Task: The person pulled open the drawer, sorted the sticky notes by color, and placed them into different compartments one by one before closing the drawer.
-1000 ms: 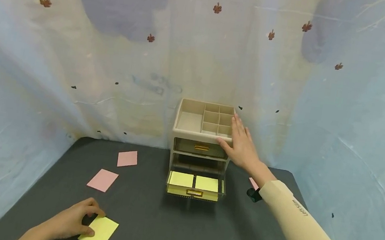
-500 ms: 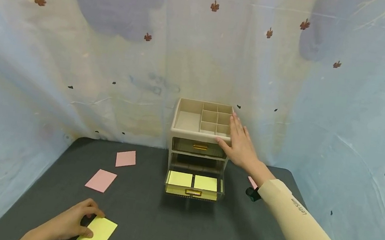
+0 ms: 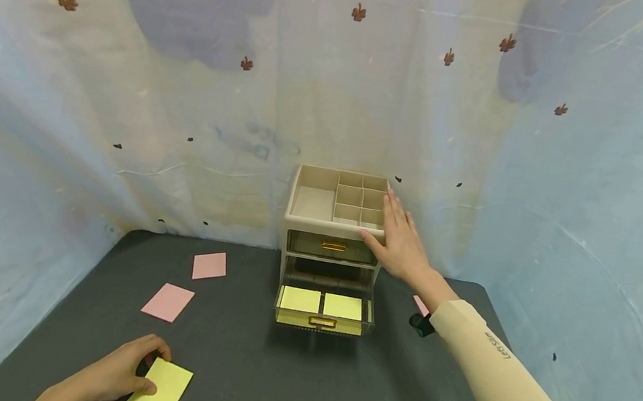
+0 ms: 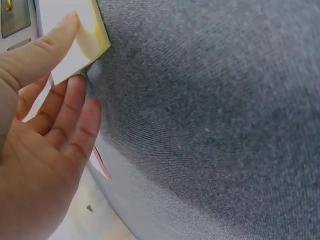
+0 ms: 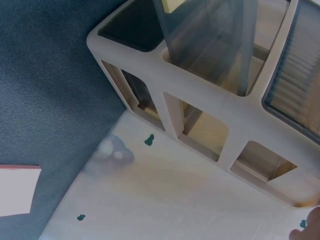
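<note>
My left hand [image 3: 112, 373] pinches a yellow sticky note pad [image 3: 170, 389] at the front left of the table. In the left wrist view the thumb lies on the pad's face [image 4: 80, 50], and the fingers reach under its edge. My right hand [image 3: 404, 245] rests with straight fingers against the top right edge of a beige drawer organizer [image 3: 312, 225]; only fingertips [image 5: 312, 225] show in the right wrist view. The organizer's clear middle drawer [image 3: 341, 326] is pulled out and holds two yellow pads [image 3: 301, 299] side by side. A closed drawer [image 3: 306, 242] sits above it.
Two pink sticky note pads [image 3: 168, 302] lie left of the organizer. Another pink pad [image 3: 420, 304] is partly hidden behind the right forearm. The organizer's top has a large compartment [image 3: 315, 203] and several small ones. A patterned curtain [image 3: 217, 112] surrounds the dark table [image 3: 233, 365].
My left hand and the yellow pad have shifted very slightly left, the grip kept. The right hand stays on the organizer, and the drawer remains pulled out.
</note>
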The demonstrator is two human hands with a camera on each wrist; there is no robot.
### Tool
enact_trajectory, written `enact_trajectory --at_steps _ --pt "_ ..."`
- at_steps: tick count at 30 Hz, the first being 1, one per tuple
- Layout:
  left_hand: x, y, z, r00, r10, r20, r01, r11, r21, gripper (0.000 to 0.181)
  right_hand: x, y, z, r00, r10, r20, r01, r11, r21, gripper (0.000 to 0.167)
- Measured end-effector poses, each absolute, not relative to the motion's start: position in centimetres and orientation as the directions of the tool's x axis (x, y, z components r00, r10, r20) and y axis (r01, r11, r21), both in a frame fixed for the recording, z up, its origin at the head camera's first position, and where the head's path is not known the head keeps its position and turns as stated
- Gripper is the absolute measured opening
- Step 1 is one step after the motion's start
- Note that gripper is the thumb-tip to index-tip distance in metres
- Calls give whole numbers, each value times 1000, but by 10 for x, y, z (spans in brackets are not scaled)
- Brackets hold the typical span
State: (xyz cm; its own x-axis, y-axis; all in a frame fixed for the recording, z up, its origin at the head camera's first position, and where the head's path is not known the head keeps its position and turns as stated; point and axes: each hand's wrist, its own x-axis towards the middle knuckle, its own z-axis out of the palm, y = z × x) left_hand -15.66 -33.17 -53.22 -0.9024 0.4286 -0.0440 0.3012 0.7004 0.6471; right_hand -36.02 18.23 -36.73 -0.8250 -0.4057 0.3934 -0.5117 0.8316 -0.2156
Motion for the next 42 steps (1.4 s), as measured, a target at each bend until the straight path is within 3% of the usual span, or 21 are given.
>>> enact_trajectory --at_steps 11,28,42 --pt "-152 -328 -530 -929 360 81 326 698 638 20 -359 182 -367 -834 -400 381 -503 834 -226 97" --pt "-152 -319 -522 -932 273 238 362 682 636 20 -359 182 -366 -832 -399 386 -502 837 -217 98" --pt "-166 -297 -513 -919 145 366 361 681 637 33 -357 183 -365 -835 -402 375 -504 834 -227 99"
